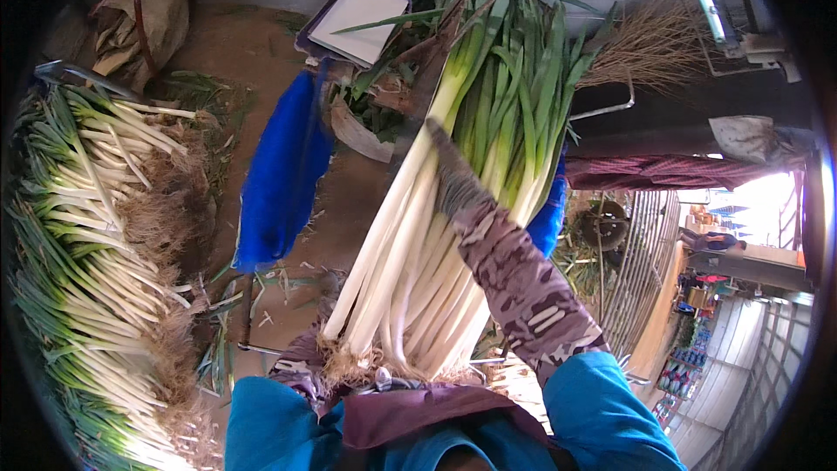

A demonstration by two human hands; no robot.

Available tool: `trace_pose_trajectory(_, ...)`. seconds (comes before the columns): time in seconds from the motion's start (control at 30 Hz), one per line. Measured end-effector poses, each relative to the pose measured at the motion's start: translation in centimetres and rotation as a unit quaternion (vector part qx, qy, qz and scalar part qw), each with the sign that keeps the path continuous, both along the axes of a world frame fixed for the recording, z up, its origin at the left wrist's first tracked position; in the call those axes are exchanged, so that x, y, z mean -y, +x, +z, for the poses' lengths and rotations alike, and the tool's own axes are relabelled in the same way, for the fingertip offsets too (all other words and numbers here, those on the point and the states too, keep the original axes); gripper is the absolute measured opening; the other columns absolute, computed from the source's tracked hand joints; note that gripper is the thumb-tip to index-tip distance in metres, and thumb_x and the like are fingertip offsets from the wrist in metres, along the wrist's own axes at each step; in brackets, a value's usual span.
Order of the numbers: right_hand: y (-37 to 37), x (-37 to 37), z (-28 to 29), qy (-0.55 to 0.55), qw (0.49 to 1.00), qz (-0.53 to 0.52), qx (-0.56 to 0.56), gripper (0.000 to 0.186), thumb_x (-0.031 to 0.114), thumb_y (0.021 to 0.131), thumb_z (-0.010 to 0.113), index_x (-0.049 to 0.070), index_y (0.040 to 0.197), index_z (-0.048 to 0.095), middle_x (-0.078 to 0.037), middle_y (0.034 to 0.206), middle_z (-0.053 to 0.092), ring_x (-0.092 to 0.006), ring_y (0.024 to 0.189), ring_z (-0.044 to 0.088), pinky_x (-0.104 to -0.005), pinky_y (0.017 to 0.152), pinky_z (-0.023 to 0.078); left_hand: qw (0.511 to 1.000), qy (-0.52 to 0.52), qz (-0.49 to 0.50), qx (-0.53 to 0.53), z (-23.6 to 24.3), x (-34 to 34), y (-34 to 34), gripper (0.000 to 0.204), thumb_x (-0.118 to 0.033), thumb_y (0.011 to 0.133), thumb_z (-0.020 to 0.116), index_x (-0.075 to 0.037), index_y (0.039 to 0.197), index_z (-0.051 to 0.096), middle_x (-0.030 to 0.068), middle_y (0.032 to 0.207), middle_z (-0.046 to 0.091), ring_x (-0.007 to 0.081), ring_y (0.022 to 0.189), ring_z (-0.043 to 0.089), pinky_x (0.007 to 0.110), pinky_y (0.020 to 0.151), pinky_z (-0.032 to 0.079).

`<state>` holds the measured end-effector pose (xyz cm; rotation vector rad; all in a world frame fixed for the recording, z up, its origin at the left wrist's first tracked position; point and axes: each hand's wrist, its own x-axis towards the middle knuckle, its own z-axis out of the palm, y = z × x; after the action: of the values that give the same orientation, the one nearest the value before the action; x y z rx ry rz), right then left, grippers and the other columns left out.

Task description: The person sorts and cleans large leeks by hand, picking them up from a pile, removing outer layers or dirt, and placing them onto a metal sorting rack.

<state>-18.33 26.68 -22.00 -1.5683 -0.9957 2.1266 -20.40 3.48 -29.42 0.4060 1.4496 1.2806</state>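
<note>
A large bundle of leeks (513, 113) lies slanting in front of me, green tops up, white shanks and roots down near my waist. My right hand (449, 161), its fingers blurred, lies across the middle of the stalks; I cannot make out whether it grips them. My left forearm (296, 366), in a camouflage sleeve, reaches under the root ends at the lower left, and that hand is hidden behind them. Blue padding (279, 166) shows left of the bundle, and more blue shows behind its right side.
Piled leeks (105, 235) fill the left side. A white board in a dark frame (357, 22), a sack (144, 17) and dry brush (645, 48) are at the back. Metal bars (632, 253) run along the right. A person (724, 240) is farther off at right.
</note>
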Motion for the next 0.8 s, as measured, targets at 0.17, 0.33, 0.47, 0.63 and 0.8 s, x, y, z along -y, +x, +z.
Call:
trace_pose_trajectory(0.17, -0.2, 9.8, 3.8, 0.128, 0.985, 0.063, 0.098, 0.081, 0.039, 0.077, 0.086, 0.002, 0.134, 0.042, -0.011, 0.102, 0.064, -0.0231, 0.090, 0.065, -0.0355, 0.075, 0.057, 0.976, 0.070, 0.137, 0.154, -2.5, 1.1, 0.9, 0.043, -0.033, 0.095, 0.067, -0.003, 0.126, 0.060, 0.0111, 0.110, 0.067, 0.0228, 0.102, 0.061, 0.036, 0.094, 0.048)
trace_pose_trajectory(0.33, 0.8, 11.6, 3.7, 0.064, 0.982, 0.099, 0.147, 0.094, 0.030, 0.076, 0.085, -0.007, 0.141, 0.030, -0.025, 0.126, 0.056, -0.0329, 0.118, 0.057, -0.0376, 0.103, 0.048, 0.958, 0.113, 0.188, 0.183, -4.2, 0.5, 1.2, 0.041, -0.033, 0.096, 0.067, -0.003, 0.124, 0.062, 0.0109, 0.108, 0.068, 0.0227, 0.100, 0.062, 0.036, 0.092, 0.048)
trace_pose_trajectory(0.47, 3.9, 11.0, 4.1, -0.012, 0.999, 0.051, -0.016, 0.060, 0.014, 0.082, 0.077, 0.001, 0.130, 0.043, -0.016, 0.107, 0.064, -0.0304, 0.093, 0.069, -0.0416, 0.080, 0.062, 0.996, 0.003, 0.092, 0.013, -0.7, 1.9, -0.2, 0.027, -0.020, 0.100, 0.061, -0.001, 0.119, 0.066, 0.0036, 0.104, 0.068, 0.0110, 0.095, 0.057, 0.028, 0.089, 0.048)
trace_pose_trajectory(0.63, 3.6, 11.4, 3.1, 0.009, 0.998, 0.069, -0.011, 0.050, 0.015, 0.086, 0.074, 0.000, 0.126, 0.050, -0.014, 0.102, 0.066, -0.0276, 0.089, 0.069, -0.0395, 0.079, 0.062, 0.983, -0.011, -0.108, -0.145, -4.6, 6.5, -1.0, 0.034, -0.027, 0.100, 0.059, -0.003, 0.124, 0.065, 0.0103, 0.108, 0.071, 0.0158, 0.093, 0.062, 0.032, 0.086, 0.051)
trace_pose_trajectory(0.8, 3.9, 10.8, 2.5, -0.007, 0.997, 0.075, -0.003, 0.042, 0.015, 0.084, 0.076, 0.001, 0.118, 0.055, -0.013, 0.099, 0.067, -0.0270, 0.086, 0.070, -0.0424, 0.074, 0.062, 0.936, -0.072, -0.239, -0.248, -0.9, 6.7, -3.3, 0.037, -0.034, 0.096, 0.061, -0.004, 0.117, 0.067, 0.0215, 0.104, 0.070, 0.0333, 0.095, 0.068, 0.042, 0.087, 0.053)
